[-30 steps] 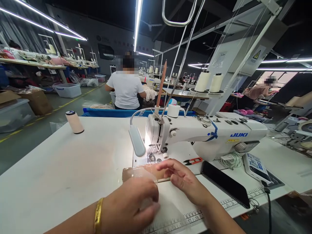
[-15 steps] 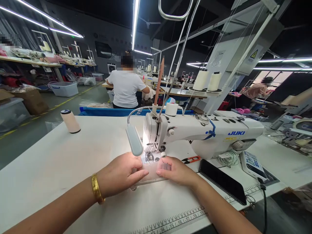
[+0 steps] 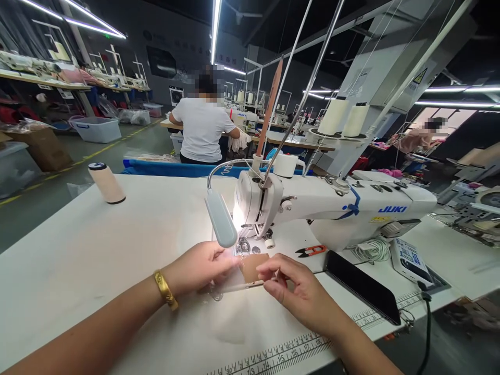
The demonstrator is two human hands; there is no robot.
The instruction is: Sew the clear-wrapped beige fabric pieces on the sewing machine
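My left hand (image 3: 205, 264) is at the front of the sewing machine (image 3: 297, 198), fingers pressed together beside a pale, see-through piece (image 3: 230, 283). What they grip is blurred by lamp glare. Right of these fingertips shows a flat brown patch (image 3: 253, 268); I cannot tell whether it is a piece or an opening. My right hand (image 3: 299, 289) hovers at its right edge, fingers curled and thumb apart, with nothing plainly held. A grey lamp head (image 3: 221, 219) shines on the metal needle plate area (image 3: 244, 246).
Orange-handled thread snips (image 3: 311, 251), a black phone (image 3: 361, 286) and a coiled white cable (image 3: 373, 251) lie to the right. A thread cone (image 3: 106, 183) stands far left. A printed ruler (image 3: 289, 357) runs along the front edge. A person in white (image 3: 203, 127) sits ahead.
My right hand has drawn back rightward from the pale piece, its fingers loosening. The brown patch has come into view between the hands. The camera view has shifted slightly.
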